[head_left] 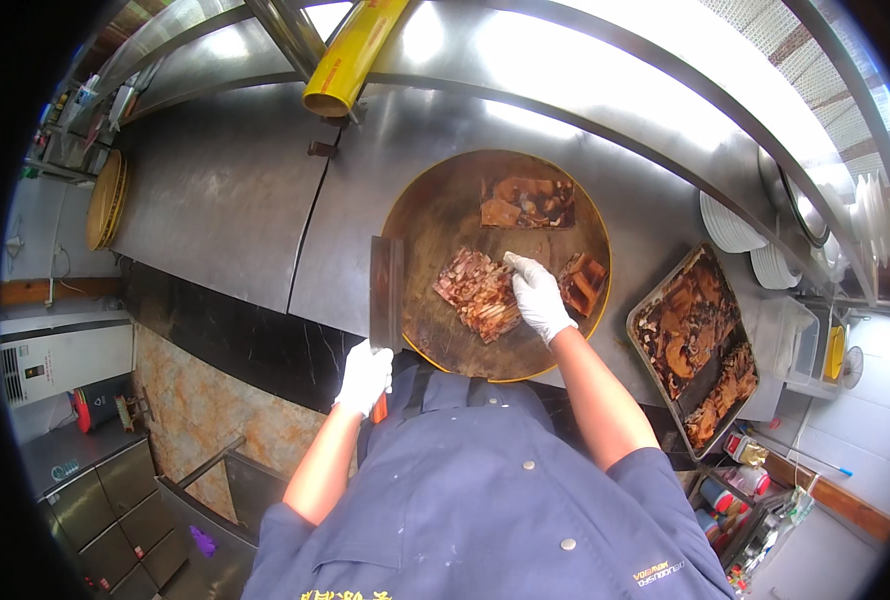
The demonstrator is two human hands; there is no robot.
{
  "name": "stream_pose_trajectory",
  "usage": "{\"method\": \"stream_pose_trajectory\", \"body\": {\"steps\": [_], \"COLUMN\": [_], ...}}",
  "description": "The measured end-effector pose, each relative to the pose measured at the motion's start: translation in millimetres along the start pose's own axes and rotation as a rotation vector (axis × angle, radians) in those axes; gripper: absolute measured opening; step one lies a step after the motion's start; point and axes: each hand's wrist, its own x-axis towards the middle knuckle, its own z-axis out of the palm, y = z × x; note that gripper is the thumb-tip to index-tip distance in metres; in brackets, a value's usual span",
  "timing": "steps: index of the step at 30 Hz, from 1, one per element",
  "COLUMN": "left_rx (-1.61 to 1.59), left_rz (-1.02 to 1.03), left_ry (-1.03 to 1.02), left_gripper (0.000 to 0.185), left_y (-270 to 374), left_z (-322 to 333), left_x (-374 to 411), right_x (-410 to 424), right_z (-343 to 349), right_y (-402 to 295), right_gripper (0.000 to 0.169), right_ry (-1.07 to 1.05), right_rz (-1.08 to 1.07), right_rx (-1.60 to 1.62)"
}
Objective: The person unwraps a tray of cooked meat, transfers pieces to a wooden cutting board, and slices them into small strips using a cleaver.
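My left hand (365, 377), in a white glove, grips the orange handle of a cleaver (386, 292). Its broad blade stands at the left rim of a round wooden chopping board (430, 202) with a yellow edge. On the board, my gloved right hand (539, 298) is at the right side of a pile of thinly sliced layered meat (482, 296). Its fingers are close together; whether they pinch any meat is hidden. A pressed slab of brown jellied meat (527, 203) lies at the back of the board. Smaller block pieces (584, 283) sit at the right.
A metal tray (632, 330) of browned meat is on the steel counter (212, 195) at the right. White plates (726, 221) are stacked behind it. A yellow tube (355, 56) juts from the overhead shelf. Round wooden lids or trays (107, 199) stand far left.
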Motion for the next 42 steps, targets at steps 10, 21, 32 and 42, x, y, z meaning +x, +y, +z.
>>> {"method": "stream_pose_trajectory", "body": {"steps": [10, 21, 32, 42], "left_rx": [0.185, 0.367, 0.463, 0.457], "left_rz": [0.032, 0.074, 0.092, 0.097], "left_ry": [0.024, 0.025, 0.035, 0.034], "left_gripper": [0.013, 0.010, 0.021, 0.020], "left_y": [-8, 11, 16, 14], "left_z": [-2, 2, 1, 2], "left_x": [14, 7, 7, 8], "right_x": [15, 18, -10, -33], "right_z": [-18, -17, -8, -14], "right_y": [-37, -37, -74, -62], "right_gripper": [0.022, 0.023, 0.053, 0.036], "right_ry": [-0.121, -0.362, -0.415, -0.450], "right_rz": [-0.105, 0.009, -0.480, -0.523], "right_rx": [-0.306, -0.137, -0.571, -0.901]}}
